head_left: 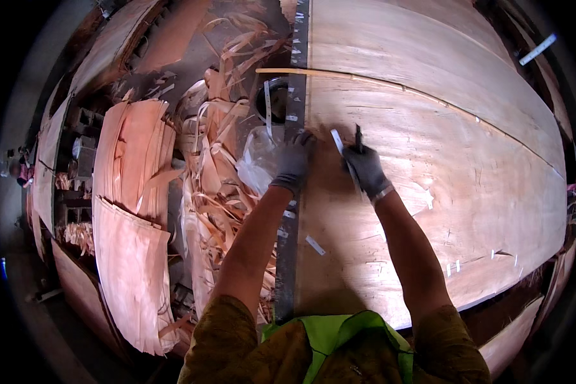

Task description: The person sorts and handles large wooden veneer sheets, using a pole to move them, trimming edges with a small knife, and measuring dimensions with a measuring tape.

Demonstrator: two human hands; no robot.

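In the head view, a large sheet of wood veneer is seen spread on a work table, with a dark metal edge strip along its left side. The left hand, in a grey glove, is laid on the veneer edge at this strip, fingers bent and pressing down; nothing is gripped by it. The right hand, also gloved, is closed around a thin dark tool, and a white tape strip is touched just beside it. Some short tape pieces are already fixed near the lower right edge, so part of the patching seems done; a long seam further up is not yet covered. Veneer scraps are piled at the left.
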